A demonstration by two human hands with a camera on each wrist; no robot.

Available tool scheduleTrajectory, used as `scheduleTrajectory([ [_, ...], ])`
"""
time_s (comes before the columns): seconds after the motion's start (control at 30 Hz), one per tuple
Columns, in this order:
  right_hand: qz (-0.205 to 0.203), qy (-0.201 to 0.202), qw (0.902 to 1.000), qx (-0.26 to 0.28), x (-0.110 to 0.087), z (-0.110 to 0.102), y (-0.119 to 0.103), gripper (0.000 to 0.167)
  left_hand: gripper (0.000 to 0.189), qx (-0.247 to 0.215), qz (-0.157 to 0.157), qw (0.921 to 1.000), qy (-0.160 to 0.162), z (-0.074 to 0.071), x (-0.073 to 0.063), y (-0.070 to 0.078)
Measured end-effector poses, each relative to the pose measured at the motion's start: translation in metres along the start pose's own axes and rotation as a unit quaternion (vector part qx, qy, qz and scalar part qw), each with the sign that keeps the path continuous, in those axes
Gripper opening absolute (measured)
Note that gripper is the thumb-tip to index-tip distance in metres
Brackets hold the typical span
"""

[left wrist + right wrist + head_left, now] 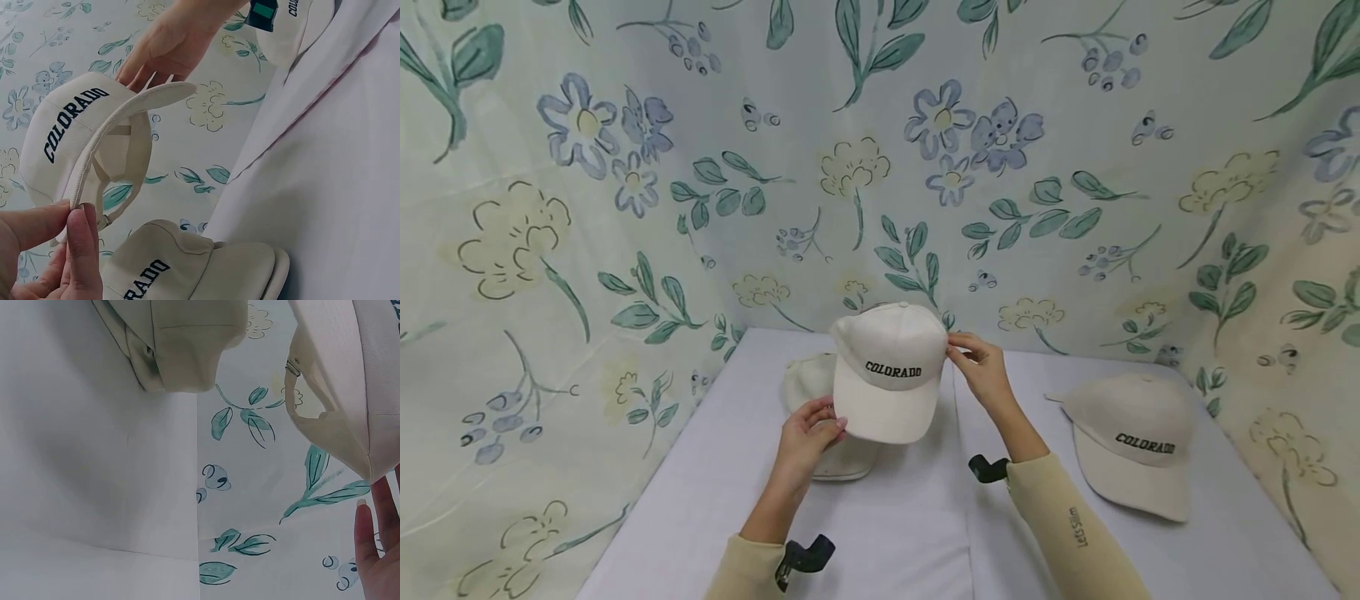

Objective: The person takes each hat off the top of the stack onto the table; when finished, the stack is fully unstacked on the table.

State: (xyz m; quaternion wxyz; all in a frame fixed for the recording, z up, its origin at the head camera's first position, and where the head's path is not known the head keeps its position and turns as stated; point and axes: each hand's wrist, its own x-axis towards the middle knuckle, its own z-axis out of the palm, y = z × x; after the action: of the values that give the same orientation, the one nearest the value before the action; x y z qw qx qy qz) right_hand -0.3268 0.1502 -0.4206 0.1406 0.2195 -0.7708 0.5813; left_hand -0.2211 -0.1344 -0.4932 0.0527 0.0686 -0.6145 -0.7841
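Note:
A cream baseball cap (pixel 887 346) with dark COLORADO lettering is held up above the table, its brim tilted down toward me. My left hand (pixel 803 440) pinches the brim's left edge between thumb and fingers, seen closely in the left wrist view. At the cap's opposite side, my right hand (pixel 981 368) holds the edge of the crown with its fingertips. Inside the cap, the back strap and buckle (pixel 294 367) show in the right wrist view. Beneath and behind it sit stacked cream caps (pixel 240 270), with two brims visible one over the other.
Another cream COLORADO cap (pixel 1138 437) lies on the right side of the table, brim toward me. A white cloth (pixel 910 533) with fold lines covers the table. Floral fabric (pixel 812 208) hangs around the back and sides.

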Motion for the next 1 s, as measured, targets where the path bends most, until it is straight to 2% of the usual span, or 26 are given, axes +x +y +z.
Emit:
scheduleTrajectory([
  [0.27,-0.011,0.016,0.9998,-0.005,-0.004,-0.009,0.003,0.018,0.048,-0.007,-0.005,0.9999,-0.013,0.009,0.001,-0.003],
  [0.67,0.007,0.030,0.9995,-0.005,-0.010,-0.025,0.010,0.018,0.049,-0.012,-0.015,0.9993,-0.032,0.027,0.005,-0.011],
  [1.0,-0.002,0.048,0.9989,0.005,-0.017,-0.038,0.016,0.018,0.047,-0.015,-0.019,0.9986,-0.046,0.041,0.008,-0.020],
])
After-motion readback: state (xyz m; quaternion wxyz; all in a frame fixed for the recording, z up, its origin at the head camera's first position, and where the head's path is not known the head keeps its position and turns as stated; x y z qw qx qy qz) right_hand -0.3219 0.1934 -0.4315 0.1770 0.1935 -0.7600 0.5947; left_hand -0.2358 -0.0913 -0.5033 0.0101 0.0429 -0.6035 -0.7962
